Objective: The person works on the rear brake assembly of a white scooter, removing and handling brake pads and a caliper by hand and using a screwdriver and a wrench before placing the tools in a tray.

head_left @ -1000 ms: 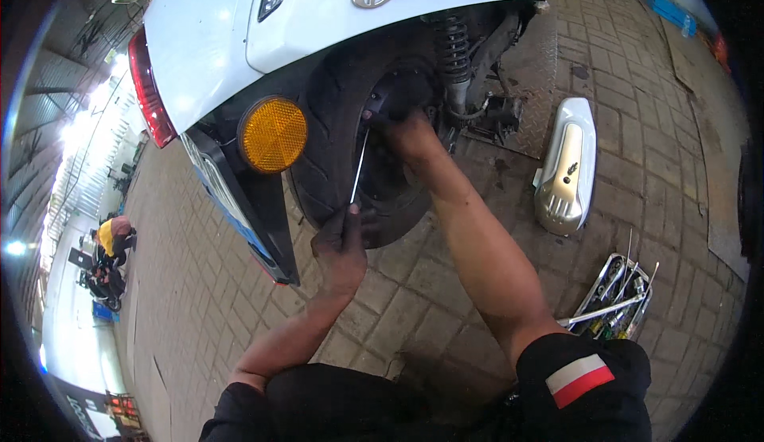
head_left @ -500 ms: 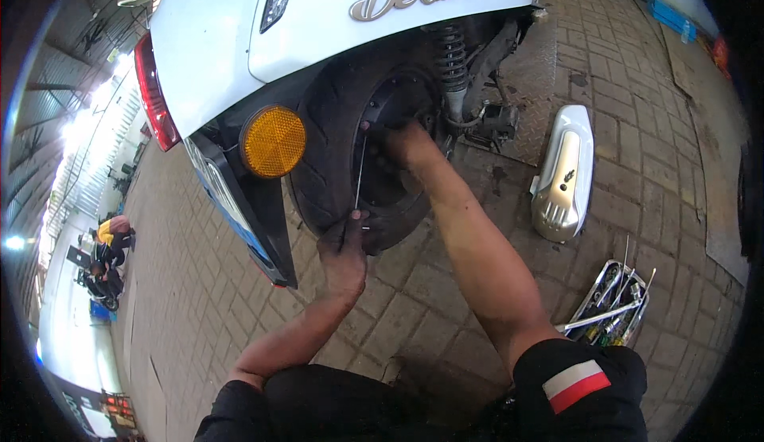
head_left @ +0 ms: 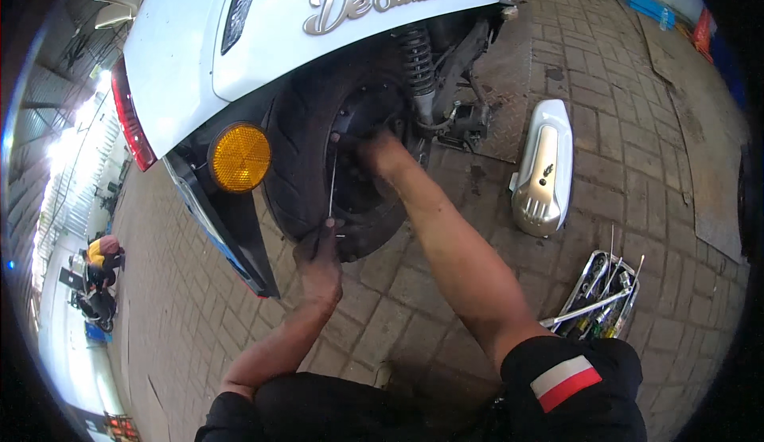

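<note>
My left hand (head_left: 320, 259) is closed around the lower end of a thin metal rod (head_left: 333, 178), low beside the black tyre (head_left: 296, 136) of a white scooter (head_left: 278, 12). A short bright piece sticks out sideways at its fingers. Upright along the dark wheel rim, the rod reaches up to a fingertip of my right hand (head_left: 382, 155). That hand is at the wheel hub, smeared by motion, with most of its fingers lost in shadow. Whether it grips anything cannot be made out.
A shock absorber (head_left: 417, 60) rises behind the wheel, and an amber reflector (head_left: 240, 157) juts out at the left. A white and gold cover (head_left: 545, 167) lies on the brick paving. Nearer me is a metal tray (head_left: 634, 303) of tools. Far left, a person (head_left: 103, 253) bends over.
The scooter and floor items have shifted left in view as the camera moved. My left hand stays on the rod's lower end, and my right hand stays at the hub.
</note>
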### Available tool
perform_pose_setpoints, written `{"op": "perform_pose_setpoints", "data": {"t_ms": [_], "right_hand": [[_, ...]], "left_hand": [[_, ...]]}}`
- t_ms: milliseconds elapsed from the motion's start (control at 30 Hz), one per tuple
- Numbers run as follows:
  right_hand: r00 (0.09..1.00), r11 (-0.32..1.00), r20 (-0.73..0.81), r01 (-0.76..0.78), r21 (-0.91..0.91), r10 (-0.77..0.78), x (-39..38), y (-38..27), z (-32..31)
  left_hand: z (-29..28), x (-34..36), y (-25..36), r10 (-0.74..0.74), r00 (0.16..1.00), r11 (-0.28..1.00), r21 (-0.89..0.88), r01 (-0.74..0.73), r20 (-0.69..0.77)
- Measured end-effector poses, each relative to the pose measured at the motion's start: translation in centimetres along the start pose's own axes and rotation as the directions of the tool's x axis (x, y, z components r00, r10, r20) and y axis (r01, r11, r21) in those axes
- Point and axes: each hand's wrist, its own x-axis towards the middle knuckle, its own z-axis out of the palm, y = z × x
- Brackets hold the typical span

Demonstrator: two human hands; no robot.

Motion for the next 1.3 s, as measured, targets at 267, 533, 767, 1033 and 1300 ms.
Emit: {"op": "perform_pose_setpoints", "data": {"t_ms": [267, 533, 767, 1033, 1300], "right_hand": [[0.981, 0.980, -0.082, 0.169, -0.103, -0.178, 1.8, 1.9, 0.4], [0.995, 0.997, 0.054, -0.083, -0.002, 0.083, -0.2, -0.8, 0.1], [0.997, 0.997, -0.016, 0.075, 0.023, -0.074, 1.8, 2.0, 0.0], [0.999, 0.999, 0.010, 0.037, 0.027, -0.038, 2.0, 2.0, -0.1], [0.998, 0.996, -0.058, 0.000, -0.089, -0.005, -2.1, -2.4, -0.2]], "left_hand": [[0.1, -0.2, 1.0, -0.077, 0.997, 0.995, -0.065, 0.076, -0.012], [-0.2, -0.4, 1.9, -0.095, 0.994, 0.981, -0.164, 0.103, 0.059], [-0.3, 0.2, 0.0, -0.042, 0.998, 0.999, 0.008, 0.042, 0.049], [-1.0, 0.4, -0.7, 0.055, 0.993, 0.987, 0.145, -0.070, 0.106], [-0.4, -0.8, 2.6, -0.046, 0.998, 0.997, 0.063, 0.045, 0.029]]}}
